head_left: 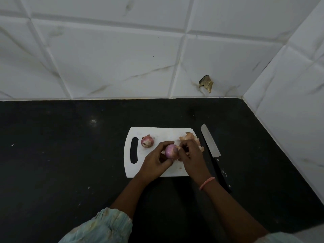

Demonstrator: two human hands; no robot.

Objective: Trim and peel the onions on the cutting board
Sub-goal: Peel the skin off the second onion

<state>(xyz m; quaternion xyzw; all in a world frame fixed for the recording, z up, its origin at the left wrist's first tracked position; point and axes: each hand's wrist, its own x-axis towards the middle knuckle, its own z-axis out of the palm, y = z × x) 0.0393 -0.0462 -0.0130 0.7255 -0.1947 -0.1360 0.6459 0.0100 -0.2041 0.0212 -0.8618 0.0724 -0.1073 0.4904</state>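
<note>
Dim, flat light; soft focus, wide-angle bending toward the edges.

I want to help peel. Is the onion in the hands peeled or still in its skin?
Mostly peeled: the onion shows smooth purple, with a scrap of skin left.

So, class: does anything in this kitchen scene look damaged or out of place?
Yes. The tiled wall has a broken hole low down, right of centre, above the counter. The chipped brownish patch breaks the otherwise smooth white tiles.
</note>
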